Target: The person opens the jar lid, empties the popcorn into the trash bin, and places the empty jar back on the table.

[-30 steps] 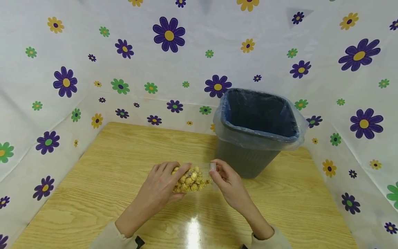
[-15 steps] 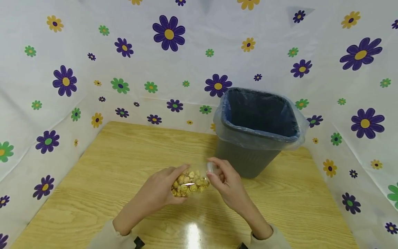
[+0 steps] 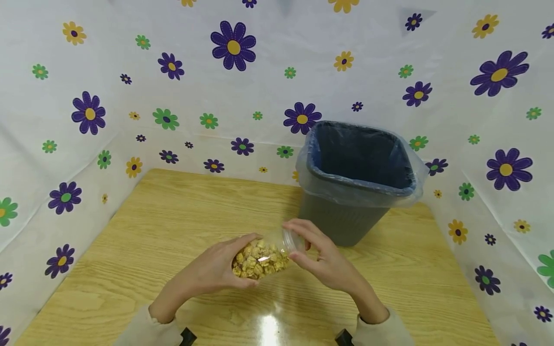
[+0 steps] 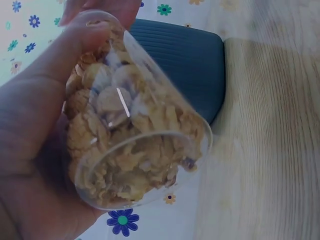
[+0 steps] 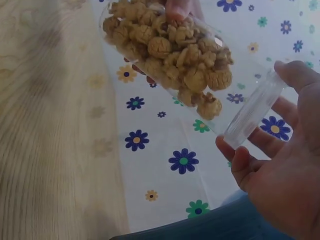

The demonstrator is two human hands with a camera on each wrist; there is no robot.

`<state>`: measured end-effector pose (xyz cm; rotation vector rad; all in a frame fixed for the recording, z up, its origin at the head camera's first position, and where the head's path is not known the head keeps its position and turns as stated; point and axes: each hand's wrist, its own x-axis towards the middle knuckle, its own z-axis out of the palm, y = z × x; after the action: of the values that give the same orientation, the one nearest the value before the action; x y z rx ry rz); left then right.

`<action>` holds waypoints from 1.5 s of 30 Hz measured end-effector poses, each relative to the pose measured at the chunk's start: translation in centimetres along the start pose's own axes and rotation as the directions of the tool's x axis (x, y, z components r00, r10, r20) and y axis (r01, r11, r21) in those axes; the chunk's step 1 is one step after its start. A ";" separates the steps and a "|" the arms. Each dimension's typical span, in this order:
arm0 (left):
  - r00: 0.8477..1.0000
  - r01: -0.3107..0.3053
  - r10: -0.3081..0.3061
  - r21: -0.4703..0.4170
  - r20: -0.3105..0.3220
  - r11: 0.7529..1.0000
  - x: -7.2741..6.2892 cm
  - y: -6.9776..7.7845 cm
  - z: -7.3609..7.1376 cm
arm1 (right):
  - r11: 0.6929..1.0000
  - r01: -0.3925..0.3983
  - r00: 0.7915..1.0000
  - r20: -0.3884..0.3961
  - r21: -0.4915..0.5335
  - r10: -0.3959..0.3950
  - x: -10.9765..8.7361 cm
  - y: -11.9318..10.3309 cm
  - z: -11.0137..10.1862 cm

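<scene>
A clear plastic jar (image 3: 273,262) part full of golden popcorn (image 5: 182,55) is held on its side above the table, its base tipped down toward the left. My left hand (image 3: 212,266) wraps round the jar's body near the base, thumb and fingers on opposite sides. At the other end my right hand (image 3: 329,262) grips the clear screw lid (image 5: 254,111) by its rim between fingers and thumb. The lid sits on the jar's mouth. In the left wrist view the round base (image 4: 145,170) faces the camera, with popcorn pressed against it.
Behind the right hand stands a grey bin (image 3: 337,221) with a clear bag liner (image 3: 359,190) folded over its rim. Wood-grain table (image 3: 173,216) lies beneath both hands. White flower-print sheeting (image 3: 259,86) encloses the back and sides.
The jar has turned, its base end moving down and left. My right fingers have shifted round the lid, and my left hand has moved slightly left with the jar.
</scene>
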<state>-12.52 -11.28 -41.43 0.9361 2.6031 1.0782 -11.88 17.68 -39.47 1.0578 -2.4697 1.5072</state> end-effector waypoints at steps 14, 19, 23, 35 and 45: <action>0.992 -0.013 0.040 -0.214 0.123 0.977 0.1 -0.8 -0.4 | 0.984 0.120 0.988 0.084 0.134 -0.132 -0.1 -0.1 -0.8; 0.992 -0.032 0.057 -0.217 0.110 0.976 0.2 -0.9 -0.3 | 0.980 0.141 0.985 0.085 0.137 -0.153 -0.3 -0.1 -0.7; 0.992 -0.032 0.058 -0.229 0.108 0.973 0.2 -0.9 -0.1 | 0.968 0.192 0.975 0.085 0.160 -0.207 -0.3 0.1 -0.7; 1.000 0.014 -0.011 -0.127 0.022 0.992 0.3 -0.7 0.5 | 0.962 0.133 0.991 -0.057 0.237 -0.123 -0.3 0.5 -0.5; 0.992 0.020 -0.012 0.069 -0.127 0.997 0.0 -0.5 0.8 | 0.951 -0.114 0.971 -0.171 0.288 0.169 -0.7 0.3 0.1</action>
<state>-12.41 -11.10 -42.37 0.8871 2.7622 1.0821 -11.51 18.04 -39.96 0.7307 -2.2922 1.9420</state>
